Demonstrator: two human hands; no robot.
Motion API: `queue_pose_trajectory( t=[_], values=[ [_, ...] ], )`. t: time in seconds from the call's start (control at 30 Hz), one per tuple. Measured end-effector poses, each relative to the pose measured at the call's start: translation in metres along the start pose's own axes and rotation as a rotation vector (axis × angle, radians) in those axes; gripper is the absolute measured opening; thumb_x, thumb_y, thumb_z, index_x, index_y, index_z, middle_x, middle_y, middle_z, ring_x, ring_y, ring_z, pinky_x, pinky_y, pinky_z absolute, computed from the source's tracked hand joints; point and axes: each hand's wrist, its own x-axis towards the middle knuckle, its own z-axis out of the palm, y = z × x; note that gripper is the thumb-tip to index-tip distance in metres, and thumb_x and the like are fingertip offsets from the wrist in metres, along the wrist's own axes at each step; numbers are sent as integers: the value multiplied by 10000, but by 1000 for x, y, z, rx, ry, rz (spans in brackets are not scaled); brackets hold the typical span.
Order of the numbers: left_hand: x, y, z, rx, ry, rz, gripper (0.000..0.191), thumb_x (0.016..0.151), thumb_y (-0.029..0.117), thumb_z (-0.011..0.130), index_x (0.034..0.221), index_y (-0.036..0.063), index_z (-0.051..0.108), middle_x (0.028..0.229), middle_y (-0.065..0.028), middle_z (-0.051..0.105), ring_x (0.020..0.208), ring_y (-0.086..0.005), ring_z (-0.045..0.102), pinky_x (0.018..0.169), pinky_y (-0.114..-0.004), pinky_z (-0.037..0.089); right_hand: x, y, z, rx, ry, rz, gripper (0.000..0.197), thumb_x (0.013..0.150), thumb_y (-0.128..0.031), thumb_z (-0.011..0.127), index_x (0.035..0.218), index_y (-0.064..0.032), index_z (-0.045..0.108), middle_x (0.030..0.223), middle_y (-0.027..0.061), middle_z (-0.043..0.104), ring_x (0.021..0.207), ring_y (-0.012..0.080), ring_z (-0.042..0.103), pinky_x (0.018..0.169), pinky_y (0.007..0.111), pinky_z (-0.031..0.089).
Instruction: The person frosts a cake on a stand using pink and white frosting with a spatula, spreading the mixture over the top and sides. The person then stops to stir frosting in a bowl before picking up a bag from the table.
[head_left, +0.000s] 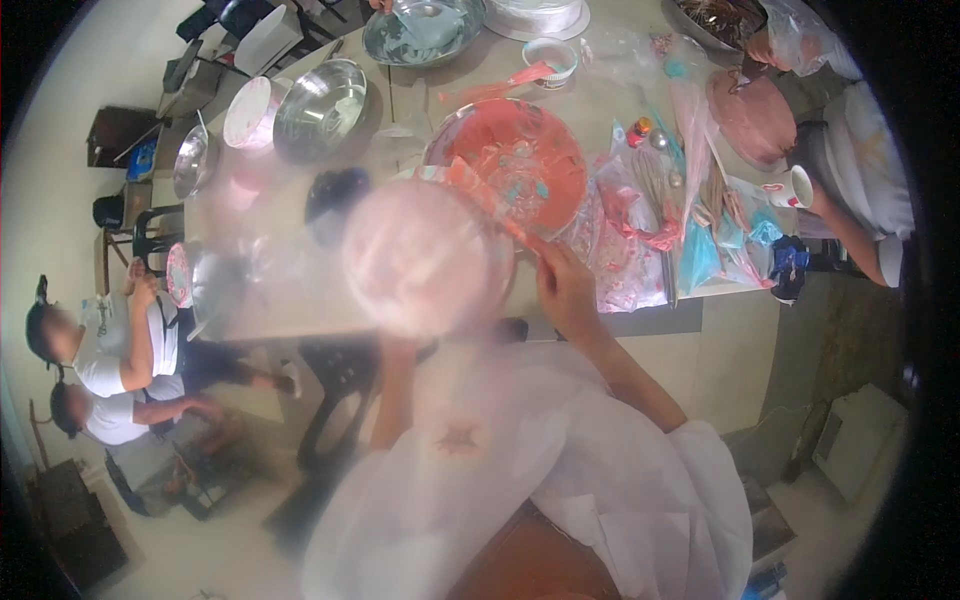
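Note:
A round cake (427, 259) with pale pink icing, hazy in the picture, is close in front of me above the table's near edge. My left forearm (394, 382) reaches up to its near side; the hand itself is hidden by the cake. Between its fingers my right hand (562, 285) grips the end of a long spatula (487, 202) smeared with coral icing. Its blade slants up and left across the near rim of a large bowl (559, 142), beside the cake. Coral icing coats the inside of that bowl.
Metal bowls (322, 109) and a white tub (250, 112) stand at the table's far left. Piping bags (697, 262), a whisk (651, 184) and stained plastic lie right. A co-worker's arm (847, 225) is near a pink cake (750, 116). Two people (127, 352) sit left.

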Motion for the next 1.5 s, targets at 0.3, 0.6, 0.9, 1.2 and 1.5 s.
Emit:
queue_pose_trajectory(
  t=[0.3,0.6,0.9,1.2,1.5],
  values=[
    [-8,-2,-9,-16,39,7,491,762,238,507,1186,63,333,1173,-73,400,1080,-198,393,915,-337,328,12,28,-6,-330,37,-49,370,685,-1,460,1044,-90,465,851,131,490,693,317,523,572,404,430],
    [-18,-8,-15,28,83,-10,450,777,235,483,1175,74,346,1173,-66,398,1078,-193,395,906,-333,337,18,34,-19,-127,95,17,287,692,14,458,967,-43,514,852,153,530,706,330,524,587,371,422],
    [-14,-12,-19,478,-227,245,364,808,193,435,1150,90,369,1154,-40,389,1024,-164,421,830,-296,391,5,10,10,91,58,58,295,731,35,462,1016,-29,503,890,151,538,756,250,547,640,276,424],
    [-20,-12,-10,112,-165,51,347,811,182,423,1141,87,379,1125,-31,404,1006,-155,426,823,-280,389,-10,18,16,-140,-15,21,413,690,50,426,1085,-63,455,898,139,495,758,325,512,617,381,418],
    [-27,3,10,22,38,-5,348,829,216,400,1151,88,372,1122,-28,413,1018,-155,417,858,-282,359,13,25,-21,-444,-7,67,375,688,10,445,1053,-75,456,908,134,497,721,317,533,598,377,445]
  ],
)
